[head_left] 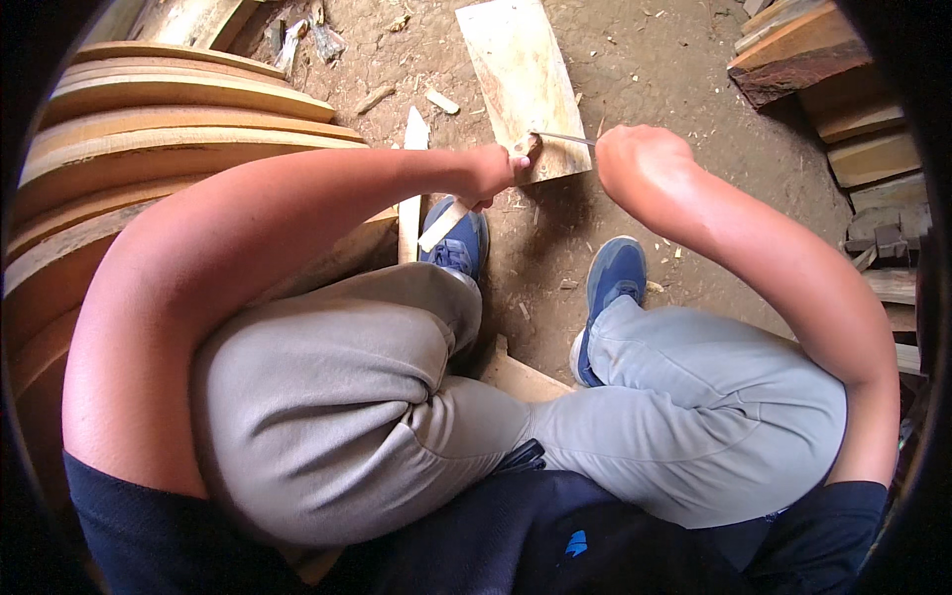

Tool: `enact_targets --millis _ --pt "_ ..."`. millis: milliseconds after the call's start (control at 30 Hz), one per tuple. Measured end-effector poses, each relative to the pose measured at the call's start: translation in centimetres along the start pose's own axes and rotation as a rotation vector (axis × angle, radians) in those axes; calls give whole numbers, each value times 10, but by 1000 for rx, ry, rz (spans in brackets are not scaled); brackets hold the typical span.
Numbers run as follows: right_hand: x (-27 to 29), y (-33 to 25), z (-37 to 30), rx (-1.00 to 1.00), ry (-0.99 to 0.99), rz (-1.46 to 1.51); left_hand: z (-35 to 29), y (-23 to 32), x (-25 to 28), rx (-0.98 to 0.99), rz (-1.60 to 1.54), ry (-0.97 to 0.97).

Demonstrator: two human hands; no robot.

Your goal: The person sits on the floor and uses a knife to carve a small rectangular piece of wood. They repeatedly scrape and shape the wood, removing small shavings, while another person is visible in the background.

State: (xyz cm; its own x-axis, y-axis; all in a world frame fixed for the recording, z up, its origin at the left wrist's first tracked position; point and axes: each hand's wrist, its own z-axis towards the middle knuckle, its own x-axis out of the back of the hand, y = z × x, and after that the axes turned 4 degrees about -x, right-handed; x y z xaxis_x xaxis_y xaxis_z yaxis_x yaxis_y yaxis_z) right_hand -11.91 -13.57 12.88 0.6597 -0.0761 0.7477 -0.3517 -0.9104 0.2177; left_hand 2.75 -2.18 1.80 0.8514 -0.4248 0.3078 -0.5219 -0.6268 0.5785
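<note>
My left hand [488,174] is closed around a wooden stick. The stick's pale flat end [442,226] sticks out below my fist, over my left shoe, and a darker brown wooden end shows at the thumb. My right hand [643,164] is closed on a tool with a thin metal shaft [565,137]. Its handle is hidden in my fist. The shaft points left, its tip at the brown end of the wood. Beneath both lies a pale flat board [516,69], its near edge just under the work.
Curved wooden planks [188,94] are stacked along my left. Cut timber [803,55] is piled on the right. A narrow pointed wood strip [412,149] lies beside my left shoe [458,241]. Wood chips [442,101] litter the dirt floor [654,59]. Another wood piece [521,379] lies between my legs.
</note>
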Motion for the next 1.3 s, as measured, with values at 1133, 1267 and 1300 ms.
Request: enact_targets --millis 1133,1267,1300 --pt "-2 -1 15 -47 -149 53 1 2 2 -78 162 25" --pt "5 1 3 5 -157 58 1 -2 1 -77 201 22" --pt "0 2 4 26 -104 66 2 -3 0 -74 198 32"
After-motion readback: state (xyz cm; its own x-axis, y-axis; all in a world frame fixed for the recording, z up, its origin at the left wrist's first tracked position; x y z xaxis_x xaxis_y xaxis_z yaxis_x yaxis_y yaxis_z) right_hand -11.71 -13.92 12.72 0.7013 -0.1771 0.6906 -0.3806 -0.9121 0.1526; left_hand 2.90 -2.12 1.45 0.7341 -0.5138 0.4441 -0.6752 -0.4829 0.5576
